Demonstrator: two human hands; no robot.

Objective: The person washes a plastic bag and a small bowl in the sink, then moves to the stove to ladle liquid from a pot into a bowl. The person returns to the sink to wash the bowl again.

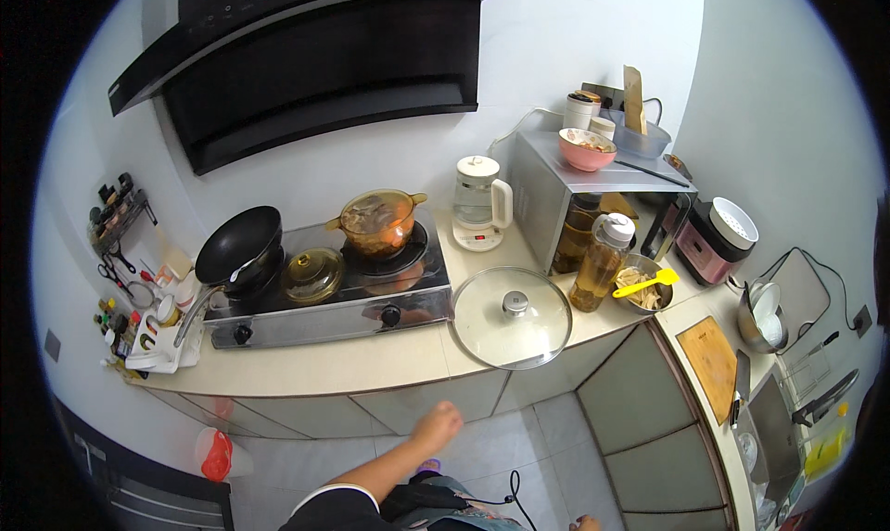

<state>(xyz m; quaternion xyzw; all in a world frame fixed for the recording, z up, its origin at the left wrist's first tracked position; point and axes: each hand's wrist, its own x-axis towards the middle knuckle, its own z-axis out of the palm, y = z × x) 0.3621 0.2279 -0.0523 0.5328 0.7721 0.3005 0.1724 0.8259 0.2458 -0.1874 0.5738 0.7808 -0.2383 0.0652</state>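
My left hand (pixel 439 427) is loosely curled over the floor in front of the counter, touching nothing; whether its fingers are closed is unclear. Only a part of my right hand (pixel 585 523) shows at the bottom edge. Before me, an amber glass pot (pixel 379 229) with food in it stands on the right burner of a gas stove (pixel 327 319). Its amber glass lid (pixel 313 275) lies on the stove between the pot and a tilted black wok (pixel 240 246). A large glass lid (pixel 512 329) with a steel knob rests on the counter, its rim over the front edge.
An electric glass kettle (pixel 478 204), a bottle of brown liquid (pixel 601 270) and a metal bowl (pixel 664 298) with a yellow spatula (pixel 646 283) stand near a microwave oven (pixel 532 197). A cutting board (pixel 708 364) and cleaver (pixel 742 378) lie by the sink (pixel 772 427). A cable (pixel 514 493) hangs low.
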